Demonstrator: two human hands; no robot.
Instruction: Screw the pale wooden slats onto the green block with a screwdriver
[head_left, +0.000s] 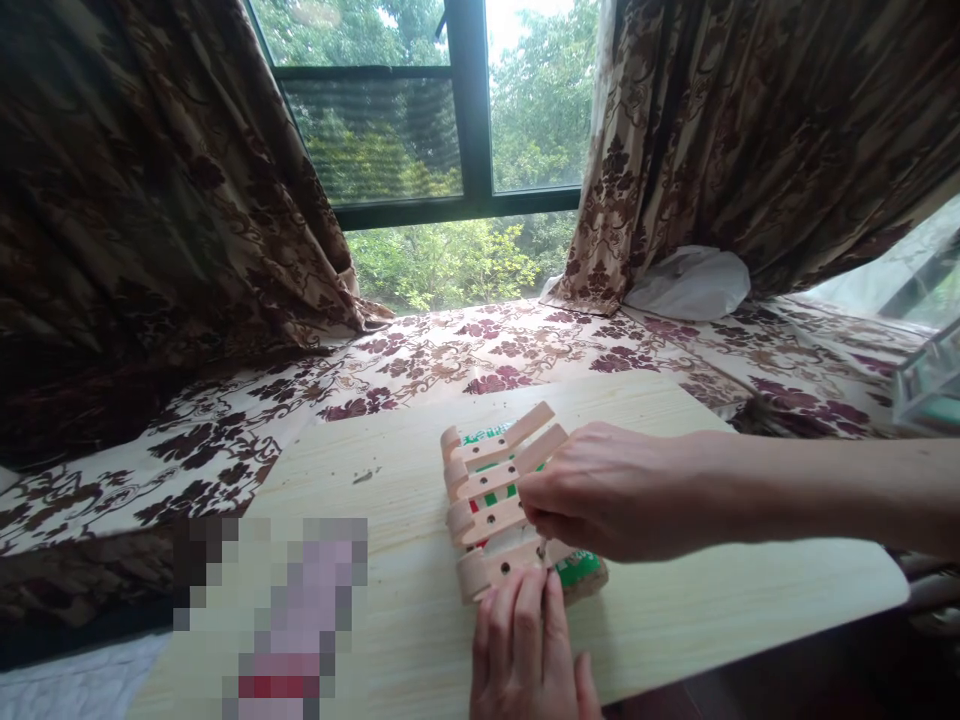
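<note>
Several pale wooden pieces (480, 565) with rounded ends and dark holes lie side by side across a block with green, white and red print (581, 570). My left hand (525, 640) rests at the near end with its fingers stretched out, their tips touching the nearest wooden piece. Above the right part of the pieces, my right hand (592, 490) is closed in a pinch, reaching in from the right. A small dark thing shows under its fingertips by a hole; the rest of what it grips is hidden.
The pieces lie on a light wood-grain board (405, 560) with small grey scraps (366, 476) on it. A blurred-out patch covers the lower left. Behind are a flowered cloth (495, 350), a white plastic bag (690, 283), curtains and a window. A clear box (930, 385) stands far right.
</note>
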